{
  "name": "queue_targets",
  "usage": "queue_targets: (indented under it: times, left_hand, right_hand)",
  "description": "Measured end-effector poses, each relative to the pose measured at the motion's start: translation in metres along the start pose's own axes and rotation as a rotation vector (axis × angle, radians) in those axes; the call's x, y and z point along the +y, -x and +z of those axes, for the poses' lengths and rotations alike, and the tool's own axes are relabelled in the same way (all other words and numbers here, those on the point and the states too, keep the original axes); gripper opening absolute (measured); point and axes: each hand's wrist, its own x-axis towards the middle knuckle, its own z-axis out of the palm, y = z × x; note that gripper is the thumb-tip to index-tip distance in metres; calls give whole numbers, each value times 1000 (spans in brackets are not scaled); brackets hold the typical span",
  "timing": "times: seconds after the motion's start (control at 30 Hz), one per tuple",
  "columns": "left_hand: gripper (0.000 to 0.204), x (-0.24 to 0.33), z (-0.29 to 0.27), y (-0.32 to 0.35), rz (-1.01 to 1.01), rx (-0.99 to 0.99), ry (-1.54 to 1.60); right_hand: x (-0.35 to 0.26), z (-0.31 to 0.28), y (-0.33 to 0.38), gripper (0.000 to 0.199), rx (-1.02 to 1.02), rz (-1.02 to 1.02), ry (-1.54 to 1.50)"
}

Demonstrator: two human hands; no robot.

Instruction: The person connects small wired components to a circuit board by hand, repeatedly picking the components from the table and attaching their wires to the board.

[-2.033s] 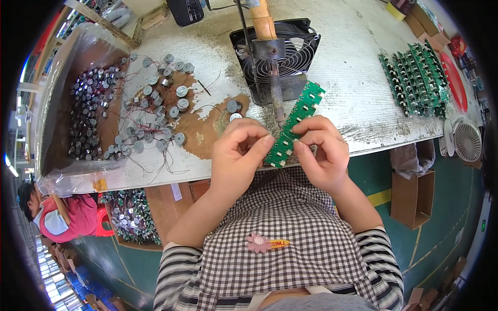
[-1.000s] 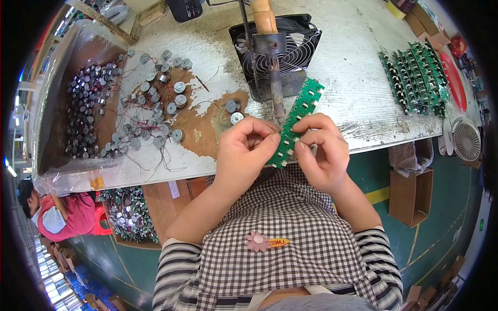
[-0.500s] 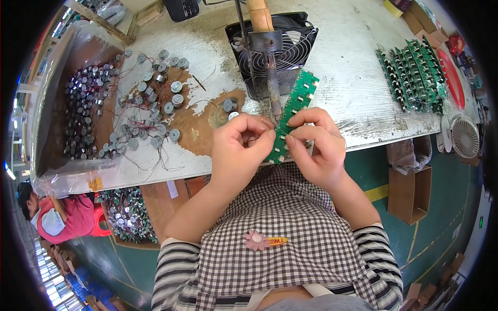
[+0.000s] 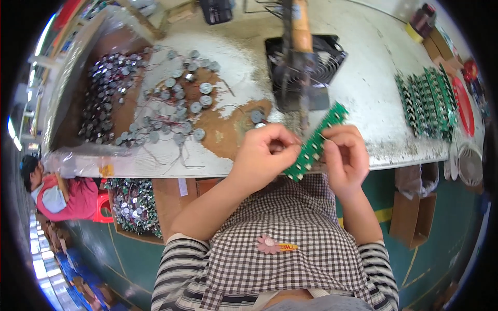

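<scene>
A long green circuit board [image 4: 319, 142] with small pale parts slants up and to the right between my hands, over the table's front edge. My left hand [image 4: 267, 155] is closed, its thumb and fingertips pinching the board's left edge. Fingers curled together, my right hand [image 4: 348, 155] is at the board's right edge; what its fingertips hold is too small to make out. Just beyond the board, a soldering iron with a wooden handle [image 4: 302, 39] points downward. Left of my left hand lies a small round motor [image 4: 257, 116].
A black fan [image 4: 324, 59] stands behind the iron. Many wired motors [image 4: 179, 96] are scattered at left, beside a plastic-lined box [image 4: 67, 122] of more. Green boards [image 4: 428, 103] stand in a row at right, near a red oval piece [image 4: 463, 106] and a small white fan [image 4: 470, 165].
The whole view has shifted, so table things appear farther right. My right hand has drawn slightly away from the board's face, while my left hand still pinches the board.
</scene>
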Motion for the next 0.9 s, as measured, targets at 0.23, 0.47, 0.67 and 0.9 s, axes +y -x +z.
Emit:
queue_targets:
  times: [0.23,0.47,0.67,0.9]
  left_hand:
    - [16,60,-109,-36,539,616,-1164]
    - [35,74,-239,-97,-129,731,-1505]
    - [23,26,-285,-131,146,790,-173]
    - [18,63,-200,-82,552,876,-542]
  right_hand:
    - [1,-2,13,3,19,215,-231]
    - [10,1,14,6,46,193,-153]
    - [8,4,14,6,26,183,-152]
    - [9,4,15,6,45,219,-190]
